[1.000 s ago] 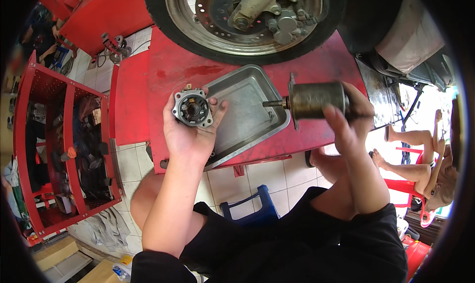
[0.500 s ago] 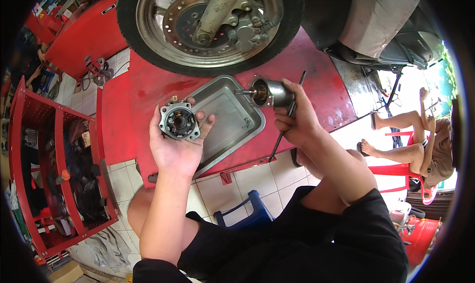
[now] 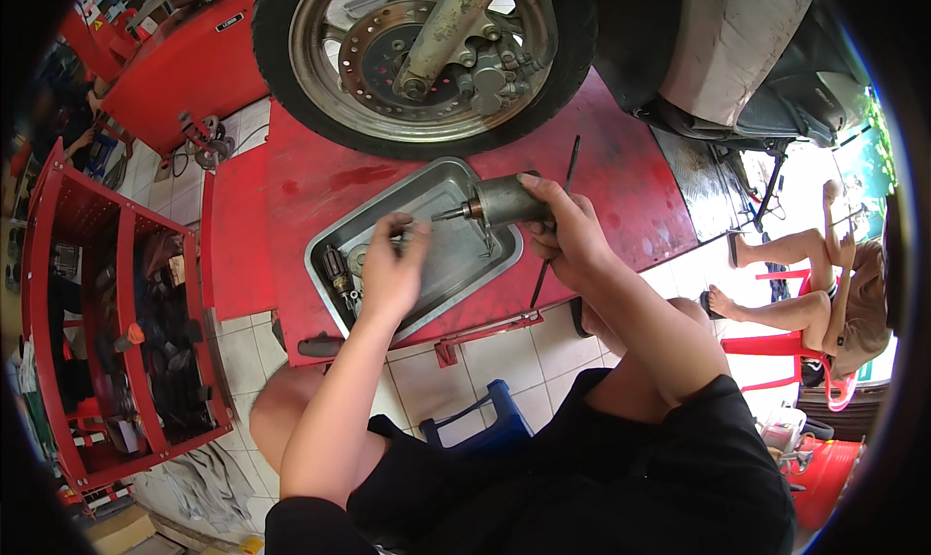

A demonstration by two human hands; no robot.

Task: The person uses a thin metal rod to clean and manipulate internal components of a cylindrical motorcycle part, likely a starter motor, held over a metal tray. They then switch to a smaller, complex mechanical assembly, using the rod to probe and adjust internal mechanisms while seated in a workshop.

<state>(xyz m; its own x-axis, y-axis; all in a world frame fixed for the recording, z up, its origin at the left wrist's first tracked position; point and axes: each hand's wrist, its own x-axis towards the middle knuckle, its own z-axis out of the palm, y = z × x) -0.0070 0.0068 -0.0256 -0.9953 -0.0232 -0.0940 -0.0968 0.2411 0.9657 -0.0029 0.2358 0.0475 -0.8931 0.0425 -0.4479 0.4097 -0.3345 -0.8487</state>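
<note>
My right hand point(image 3: 572, 230) is closed around a grey metal motor housing point(image 3: 509, 201), whose shaft point(image 3: 451, 213) points left over the tray. A thin dark rod point(image 3: 572, 162) is also tucked in that hand, standing out above and below it. My left hand point(image 3: 393, 274) is over the left half of the metal tray point(image 3: 456, 298), fingers curled near the shaft's tip. A bit of grey shows at its fingertips, but what they hold is hidden. Beside it in the tray lie a round light metal part point(image 3: 357, 259) and a dark cylindrical part point(image 3: 337, 269).
The tray rests on a red platform point(image 3: 621, 196) under a motorcycle wheel point(image 3: 427, 133). A dark handle point(image 3: 320, 346) lies at the platform's front edge. A red shelf rack point(image 3: 126, 313) stands left, a blue stool point(image 3: 499, 414) below. Another person point(image 3: 853, 293) sits at right.
My left hand has turned over from palm up and moved right and down to the tray; the round motor cover no longer shows in its palm. The motor housing has shifted slightly left and down.
</note>
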